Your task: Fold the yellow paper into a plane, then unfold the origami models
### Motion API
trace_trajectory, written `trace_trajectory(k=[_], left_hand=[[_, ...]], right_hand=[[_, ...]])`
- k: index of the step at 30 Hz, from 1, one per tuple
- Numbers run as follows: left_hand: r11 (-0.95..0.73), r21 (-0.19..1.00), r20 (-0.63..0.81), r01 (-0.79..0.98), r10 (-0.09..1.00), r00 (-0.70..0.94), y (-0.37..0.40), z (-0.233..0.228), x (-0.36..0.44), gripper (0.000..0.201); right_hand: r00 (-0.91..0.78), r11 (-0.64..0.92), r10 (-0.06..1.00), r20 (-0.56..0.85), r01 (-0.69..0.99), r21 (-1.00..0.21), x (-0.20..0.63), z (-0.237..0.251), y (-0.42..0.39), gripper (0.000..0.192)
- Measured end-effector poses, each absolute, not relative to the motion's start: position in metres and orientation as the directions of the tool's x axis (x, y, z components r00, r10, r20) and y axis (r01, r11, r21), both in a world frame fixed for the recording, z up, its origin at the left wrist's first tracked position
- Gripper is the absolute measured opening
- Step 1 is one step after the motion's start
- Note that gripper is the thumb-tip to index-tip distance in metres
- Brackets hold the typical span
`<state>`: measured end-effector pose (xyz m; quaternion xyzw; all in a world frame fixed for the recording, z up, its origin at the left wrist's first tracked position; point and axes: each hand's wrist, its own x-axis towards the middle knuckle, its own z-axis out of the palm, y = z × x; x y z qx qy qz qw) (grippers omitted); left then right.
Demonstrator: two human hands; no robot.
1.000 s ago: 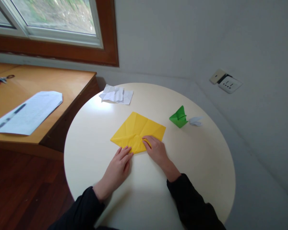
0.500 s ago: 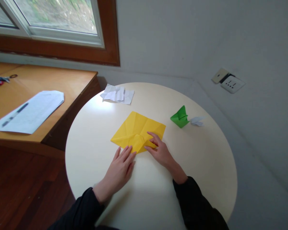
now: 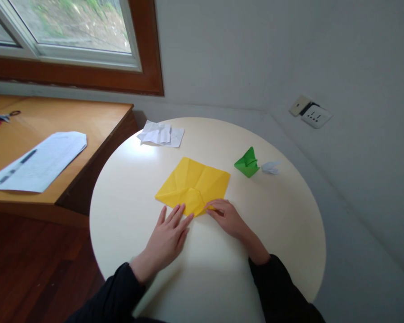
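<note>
A creased yellow sheet of paper [image 3: 191,179] lies on the round white table [image 3: 128,233], one corner towards the left. My left hand [image 3: 166,235] rests flat at its near edge, fingers spread, with the fingertips pressing on the paper. At the near right edge my right hand [image 3: 227,217] pinches a bit of the yellow paper between thumb and fingers. That part of the edge is partly covered by the fingers. Fold lines cross the sheet, and a small rounded crease shows near its near side.
Beyond on the right stand a green folded paper shape [image 3: 247,162] and a small white folded paper [image 3: 270,168]. White papers [image 3: 161,133] lie at the table's far left. A wooden desk [image 3: 101,116] at left bears a printed sheet [image 3: 50,161], a pen [image 3: 18,166] and scissors [image 3: 3,118].
My right hand has closed from a loose, spread grip to a pinch at the paper's near right edge. The left hand stays nearly in place. The view has shifted slightly.
</note>
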<state>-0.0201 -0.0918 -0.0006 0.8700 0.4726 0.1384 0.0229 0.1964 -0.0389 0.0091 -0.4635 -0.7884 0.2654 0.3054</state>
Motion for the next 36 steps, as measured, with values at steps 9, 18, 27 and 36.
trace_trajectory(k=[9,18,27,36], left_hand=[[-0.563,0.145,0.247,0.814,0.817,0.521,-0.092,-0.002,-0.019,0.043],[-0.551,0.154,0.251,0.820,0.824,0.507,-0.093,-0.001,-0.017,0.043],[-0.555,0.157,0.260,0.817,0.821,0.508,-0.093,0.001,-0.016,0.044],[-0.565,0.138,0.238,0.814,0.816,0.526,-0.093,0.000,-0.018,0.046]], right_hand=[[-0.222,0.326,0.945,0.239,0.682,-0.654,0.184,-0.001,-0.026,0.025],[-0.274,0.407,0.896,0.350,0.823,-0.397,0.176,-0.001,-0.023,0.019],[-0.273,0.359,0.926,0.261,0.849,-0.387,0.174,-0.005,-0.014,0.015],[-0.252,0.317,0.941,0.226,0.891,-0.325,0.170,-0.002,-0.012,0.012]])
